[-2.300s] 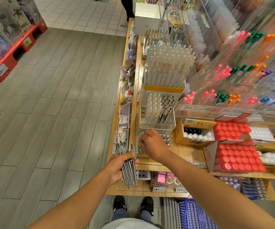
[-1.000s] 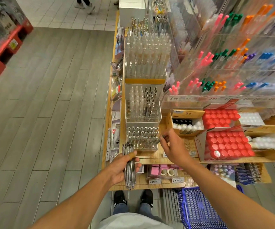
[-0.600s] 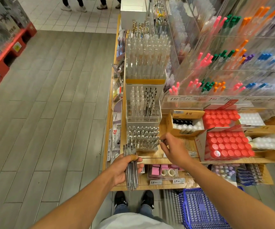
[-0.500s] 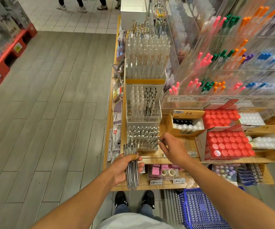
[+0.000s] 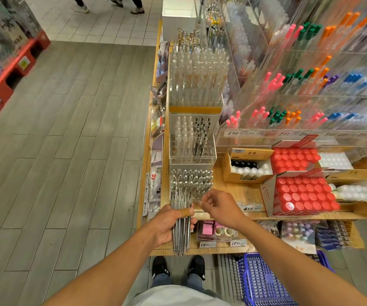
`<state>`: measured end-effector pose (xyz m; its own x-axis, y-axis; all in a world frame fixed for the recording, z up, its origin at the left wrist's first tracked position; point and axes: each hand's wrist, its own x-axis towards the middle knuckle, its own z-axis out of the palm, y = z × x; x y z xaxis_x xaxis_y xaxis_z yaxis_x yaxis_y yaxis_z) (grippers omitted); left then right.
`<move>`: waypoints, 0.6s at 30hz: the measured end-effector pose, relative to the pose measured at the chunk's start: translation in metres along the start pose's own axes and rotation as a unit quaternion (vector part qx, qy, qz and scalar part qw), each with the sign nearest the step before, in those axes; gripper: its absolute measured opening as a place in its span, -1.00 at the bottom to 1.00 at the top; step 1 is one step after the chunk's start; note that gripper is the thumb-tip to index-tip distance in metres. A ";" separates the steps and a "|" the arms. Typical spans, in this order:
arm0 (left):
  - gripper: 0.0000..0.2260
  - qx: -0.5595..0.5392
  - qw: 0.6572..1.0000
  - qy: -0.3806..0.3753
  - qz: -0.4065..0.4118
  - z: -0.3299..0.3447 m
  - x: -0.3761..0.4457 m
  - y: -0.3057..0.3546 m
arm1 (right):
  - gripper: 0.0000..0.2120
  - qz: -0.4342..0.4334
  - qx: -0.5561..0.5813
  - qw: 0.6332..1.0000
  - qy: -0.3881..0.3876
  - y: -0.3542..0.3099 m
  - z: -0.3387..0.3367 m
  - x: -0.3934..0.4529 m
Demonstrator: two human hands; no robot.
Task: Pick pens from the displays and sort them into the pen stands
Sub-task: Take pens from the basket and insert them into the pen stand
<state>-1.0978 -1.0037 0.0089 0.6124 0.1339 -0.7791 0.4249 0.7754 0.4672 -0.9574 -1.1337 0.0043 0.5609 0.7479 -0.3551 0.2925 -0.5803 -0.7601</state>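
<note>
The wooden bench (image 5: 240,191) carries three clear pen stands in one row, from near to far. The far stand (image 5: 197,85) is the tallest and full of clear pens. The middle stand (image 5: 192,149) is partly filled with clear and dark pens. The near stand (image 5: 191,182) is nearly full of silver-topped pens; they are too many and too small to count.

The left hand (image 5: 169,224) grips a bundle of pens (image 5: 180,224) around its middle, thumb across the front, just in front of the near stand. I cannot count them; perhaps about ten.

The right hand (image 5: 220,208) is beside the bundle's top, its fingers curled, and it seems to pinch one thin pen, but the blur makes this uncertain.

I judge the pens light, stiff and smooth, so they can slide out of a loose bundle. It is best to take one by the upper barrel and keep it upright for its hole.
</note>
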 end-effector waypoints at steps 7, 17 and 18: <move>-0.40 0.022 1.000 -0.009 0.008 0.003 0.000 -0.001 | -0.85 0.065 0.178 0.981 -0.049 -0.032 0.002 0.001; -0.76 -0.026 0.999 -0.021 0.005 -0.008 0.003 0.001 | -0.95 0.068 0.237 0.969 0.007 -0.038 -0.024 0.005; -0.80 -0.023 1.000 -0.008 0.008 -0.010 0.003 0.000 | -0.94 0.048 0.221 0.974 0.031 -0.038 -0.029 0.005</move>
<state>-1.1021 -0.9971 0.0022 0.6300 0.1366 -0.7645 0.3837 0.8012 0.4593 -0.9434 -1.1176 0.0470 0.6197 0.6675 -0.4128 -0.1181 -0.4407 -0.8899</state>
